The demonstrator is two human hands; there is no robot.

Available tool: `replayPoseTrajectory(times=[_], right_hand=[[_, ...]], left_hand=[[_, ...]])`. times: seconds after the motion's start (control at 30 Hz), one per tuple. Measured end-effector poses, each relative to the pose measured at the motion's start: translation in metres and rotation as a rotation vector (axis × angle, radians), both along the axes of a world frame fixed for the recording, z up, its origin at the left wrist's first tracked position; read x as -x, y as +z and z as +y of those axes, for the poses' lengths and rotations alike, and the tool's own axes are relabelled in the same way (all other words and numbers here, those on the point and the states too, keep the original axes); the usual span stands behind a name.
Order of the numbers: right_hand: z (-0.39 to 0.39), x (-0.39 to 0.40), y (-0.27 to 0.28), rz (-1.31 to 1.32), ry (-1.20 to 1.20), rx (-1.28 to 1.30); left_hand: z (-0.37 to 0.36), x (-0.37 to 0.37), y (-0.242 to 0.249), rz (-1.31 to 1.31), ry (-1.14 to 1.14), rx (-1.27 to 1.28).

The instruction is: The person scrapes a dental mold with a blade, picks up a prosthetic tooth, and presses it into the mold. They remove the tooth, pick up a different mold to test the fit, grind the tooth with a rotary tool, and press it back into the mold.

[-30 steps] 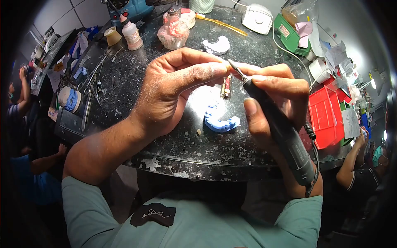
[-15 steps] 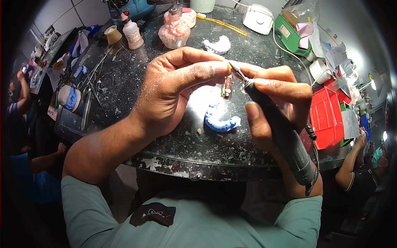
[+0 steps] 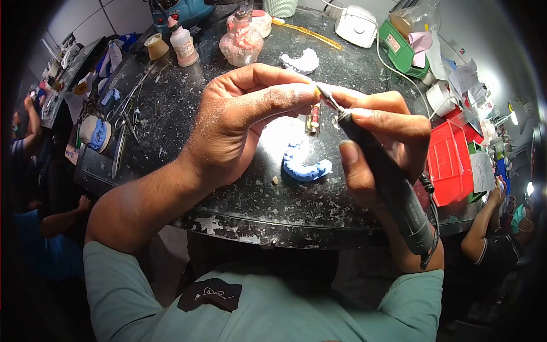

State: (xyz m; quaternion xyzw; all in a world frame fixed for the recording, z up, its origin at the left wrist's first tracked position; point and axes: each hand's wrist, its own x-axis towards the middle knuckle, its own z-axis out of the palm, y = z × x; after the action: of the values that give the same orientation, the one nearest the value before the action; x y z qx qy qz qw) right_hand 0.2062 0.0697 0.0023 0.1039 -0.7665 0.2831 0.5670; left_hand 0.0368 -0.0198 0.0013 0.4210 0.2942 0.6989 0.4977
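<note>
My right hand (image 3: 387, 131) is closed round a black rotary handpiece (image 3: 393, 182), gripped like a pen. Its pointed grey bur (image 3: 326, 94) reaches the fingertips of my left hand (image 3: 245, 114). Those fingers are pinched together, and only a tiny yellowish bit shows between them; I cannot make out what it is. White dust coats the left hand. Below the hands, a blue curved dental piece (image 3: 307, 172) with tooth-like bumps lies on the black bench (image 3: 239, 199). A single small tooth (image 3: 275, 180) lies left of it. Behind my fingers is a red strip bearing small teeth (image 3: 312, 122).
A white dental arch (image 3: 302, 61), a glass burner-like jar (image 3: 241, 45) and a pink-capped bottle (image 3: 183, 45) stand farther back. Metal tools (image 3: 121, 145) lie at left. A red basket (image 3: 450, 162) and green bin (image 3: 401, 51) are at right. Other people sit at both sides.
Almost nothing differs. The bur tip has shifted very slightly against my left fingertips; both hands keep their grip.
</note>
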Motion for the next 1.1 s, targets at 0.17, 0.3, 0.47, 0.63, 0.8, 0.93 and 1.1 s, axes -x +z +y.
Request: replayPoseTrajectory(times=[0.17, 0.3, 0.47, 0.63, 0.8, 0.93, 1.1], right_hand=[[0.0002, -0.0022, 0.0010, -0.022, -0.020, -0.013], [0.0015, -0.0010, -0.0001, -0.011, 0.048, -0.005], [0.0005, 0.0005, -0.0012, 0.009, 0.066, 0.012], [-0.0006, -0.0021, 0.0007, -0.024, 0.030, -0.004], [-0.0016, -0.0051, 0.0035, -0.045, -0.013, -0.005], [-0.0019, -0.0034, 0.0031, -0.042, 0.009, -0.018], [0.0015, -0.0008, -0.0020, -0.004, 0.011, 0.006]], left_hand=[[0.0002, 0.0001, -0.0011, -0.011, -0.002, -0.012], [0.0004, -0.0006, -0.0011, -0.003, 0.009, -0.019], [0.0004, 0.0044, -0.0022, -0.025, -0.035, -0.031], [0.0013, 0.0058, -0.0035, -0.044, -0.073, -0.051], [0.0007, 0.0048, -0.0019, -0.011, -0.055, -0.052], [0.0011, 0.0060, -0.0037, -0.040, -0.080, -0.068], [0.0012, 0.0052, -0.0027, -0.014, -0.060, -0.062]])
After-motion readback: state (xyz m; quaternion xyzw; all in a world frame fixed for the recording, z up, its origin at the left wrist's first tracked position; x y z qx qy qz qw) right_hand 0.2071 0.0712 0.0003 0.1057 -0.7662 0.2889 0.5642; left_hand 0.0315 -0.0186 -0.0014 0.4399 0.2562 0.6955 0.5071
